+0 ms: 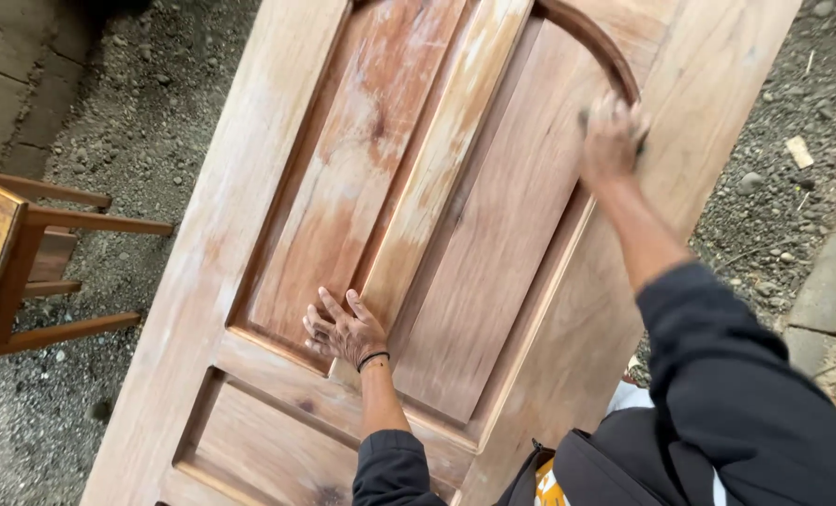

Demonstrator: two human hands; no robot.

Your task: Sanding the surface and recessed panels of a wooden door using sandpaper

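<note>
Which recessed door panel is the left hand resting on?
The left hand rests on the tall reddish upper-left panel; the paler right panel and lower panel are untouched.

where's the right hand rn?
Head view, upper right: the right hand presses on the door at the right end of its curved moulding, above and right of the left hand, which lies flat lower down.

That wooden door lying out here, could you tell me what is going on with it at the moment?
A person in a dark long-sleeved top leans over an unfinished panelled wooden door lying over gravel ground. The left hand rests flat, fingers spread, on the lower part of a raised panel. The right hand is blurred and presses on the curved moulding at the arched panel's edge; whether it holds anything I cannot tell. A wooden stool stands to one side.
</note>
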